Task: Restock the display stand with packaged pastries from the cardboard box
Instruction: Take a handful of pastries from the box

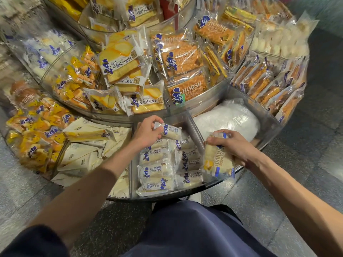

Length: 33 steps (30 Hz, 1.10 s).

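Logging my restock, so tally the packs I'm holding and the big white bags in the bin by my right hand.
Packs: 2, left pack in left hand, right pack in right hand
White bag: 1
Total: 3

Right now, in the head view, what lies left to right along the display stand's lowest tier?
Yellow-wrapped buns → cream triangular sandwich packets → white blue-printed bread packs → crumpled white plastic bag → clear-wrapped brown pastry packs.
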### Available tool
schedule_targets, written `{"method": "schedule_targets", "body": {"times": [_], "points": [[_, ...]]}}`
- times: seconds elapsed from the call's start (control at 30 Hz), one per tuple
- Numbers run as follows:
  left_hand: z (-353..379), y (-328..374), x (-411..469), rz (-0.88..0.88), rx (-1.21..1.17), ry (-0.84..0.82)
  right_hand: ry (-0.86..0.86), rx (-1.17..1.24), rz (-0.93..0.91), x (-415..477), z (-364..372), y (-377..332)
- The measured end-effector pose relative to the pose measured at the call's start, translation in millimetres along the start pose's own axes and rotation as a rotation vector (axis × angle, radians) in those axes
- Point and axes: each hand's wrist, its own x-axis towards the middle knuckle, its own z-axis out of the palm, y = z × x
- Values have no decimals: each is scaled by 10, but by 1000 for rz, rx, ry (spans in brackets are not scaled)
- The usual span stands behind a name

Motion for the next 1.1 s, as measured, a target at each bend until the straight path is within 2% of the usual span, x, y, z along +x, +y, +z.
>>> {"method": "schedule_targets", "body": {"times": [0.1, 0.23, 0.43, 0.67, 0.73, 0.77, 0.83, 0.9, 0.97, 1.1], "points": [[249, -69, 92, -3, 69, 14, 15, -4, 3, -1, 41, -3], [461, -101, 177, 13, 184, -62, 5, 28, 11, -40, 70, -24], [586, -102, 247, 148, 442, -67, 27, 167, -5, -2, 115, -45], [541, -93, 162, 259, 667, -92, 54, 101, -44, 41, 143, -38], [489, -3, 45, 308, 556, -68, 47, 61, -48, 31, 178, -45], [454, 88, -47, 276, 382, -82, 48, 64, -61, 26, 203, -51], [358, 303, -268, 101, -42, -226, 24, 141, -85, 34, 291, -86], [235, 427, -470, -13, -278, -420, -41, 166, -104, -10, 437, -175], [70, 445, -644, -15, -333, -494, -127, 134, -124, -57, 628, -265], [-430, 342, -892, -40, -249, -417, -255, 118, -154, -63, 1184, -316]]}}
